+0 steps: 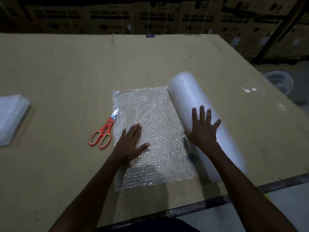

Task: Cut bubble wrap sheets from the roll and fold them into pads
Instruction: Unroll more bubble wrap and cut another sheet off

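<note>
A white bubble wrap roll (189, 94) lies on the cardboard-covered table (66, 72), right of centre. An unrolled sheet (150, 111) stretches left from it, still joined to the roll. My right hand (203, 128) rests flat on top of the roll with fingers spread. My left hand (132, 143) presses flat on the sheet's near-left part, fingers apart. Orange-handled scissors (104, 131) lie shut just left of the sheet, blades pointing away from me. Neither hand holds anything.
A stack of folded bubble wrap pads (11, 118) sits at the table's left edge. Large cardboard boxes (108, 15) line the back. The table's near edge runs diagonally at lower right, with a clear plastic roll (279, 81) on the floor beyond the right edge.
</note>
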